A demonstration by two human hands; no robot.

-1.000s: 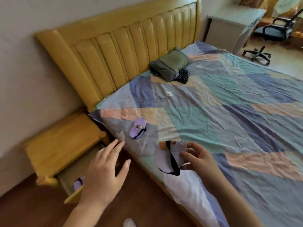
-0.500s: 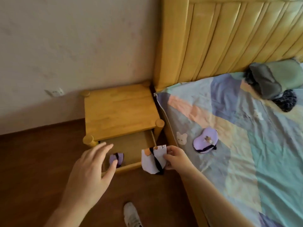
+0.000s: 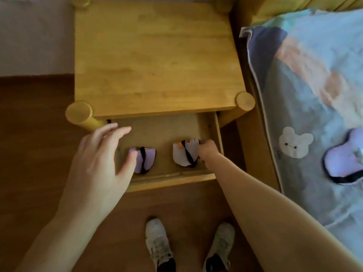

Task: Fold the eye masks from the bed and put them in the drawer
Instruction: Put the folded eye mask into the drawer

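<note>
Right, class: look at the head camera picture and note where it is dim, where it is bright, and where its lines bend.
Head view: the drawer interior is shadowed, dimming the white mask in the right hand and the purple mask; the bedspread is brightest and washed out; the left hand looks soft and oversized; the nightstand edges bow from the wide-angle lens.

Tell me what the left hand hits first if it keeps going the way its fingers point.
Probably the nightstand top's front edge: the left hand, open above the drawer, points up-right toward it. Depth is unclear.
</note>
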